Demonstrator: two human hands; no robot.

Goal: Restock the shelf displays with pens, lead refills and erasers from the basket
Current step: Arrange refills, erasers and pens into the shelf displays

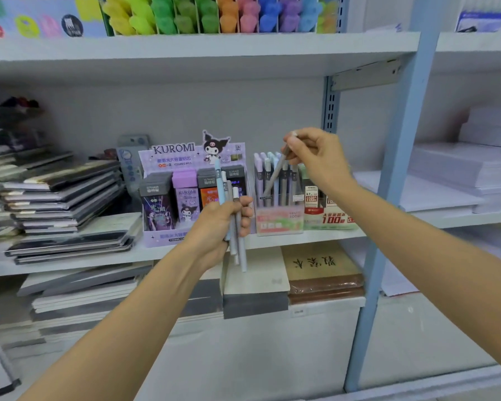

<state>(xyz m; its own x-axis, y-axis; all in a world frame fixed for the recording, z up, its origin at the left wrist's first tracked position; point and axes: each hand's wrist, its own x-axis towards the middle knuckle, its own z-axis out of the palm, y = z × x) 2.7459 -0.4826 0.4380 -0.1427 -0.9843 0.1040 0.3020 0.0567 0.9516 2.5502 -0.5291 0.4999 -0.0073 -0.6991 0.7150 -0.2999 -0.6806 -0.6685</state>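
Middle shelf (145, 253), stationery section, head view.

Left hand (214, 227): at centre frame, in front of the purple KUROMI lead refill display (185, 192). Fingers clenched around a bundle of pens (234, 218), held near upright; one light blue, the others grey and white. Tips project below the fist, caps above it.

Right hand (315, 157): at 1 o'clock from the left hand, raised over the pen display box (278, 198). Fingers pinched on the upper end of a single grey pen (275, 175), which slants down toward 7 o'clock, its lower end among the pens already standing in that box.

Pen display box: stands on the middle shelf just beside the KUROMI display, at its 3 o'clock; holds upright pastel and grey pens. A red-and-white refill box (327, 209) adjoins it at 3 o'clock.

Other stock: stacked notebooks (61, 198) at 9 o'clock on the same shelf; coloured highlighters (214, 15) in dividers on the upper shelf at 12 o'clock; paper reams (460, 169) at 3 o'clock beyond the blue upright (399, 169).
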